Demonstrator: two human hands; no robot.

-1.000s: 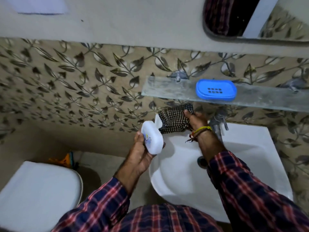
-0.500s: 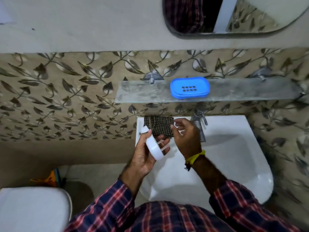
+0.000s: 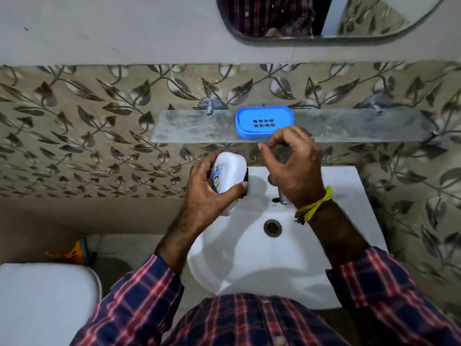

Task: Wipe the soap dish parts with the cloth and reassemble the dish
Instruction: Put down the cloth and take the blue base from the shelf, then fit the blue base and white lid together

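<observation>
Over the sink (image 3: 349, 181), the left hand (image 3: 209, 193) grips the white soap-dish base (image 3: 225, 176) against the dark cloth (image 3: 245, 181). The right hand (image 3: 294, 166) hangs curled, empty, below the blue tray (image 3: 264, 122) on the shelf (image 3: 361, 126). Advice: seat the tray squarely in the base.

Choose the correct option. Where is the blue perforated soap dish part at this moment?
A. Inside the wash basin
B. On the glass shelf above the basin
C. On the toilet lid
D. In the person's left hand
B: the blue perforated soap dish part lies on the glass shelf, above the wash basin; the left hand holds a white part instead.
</observation>
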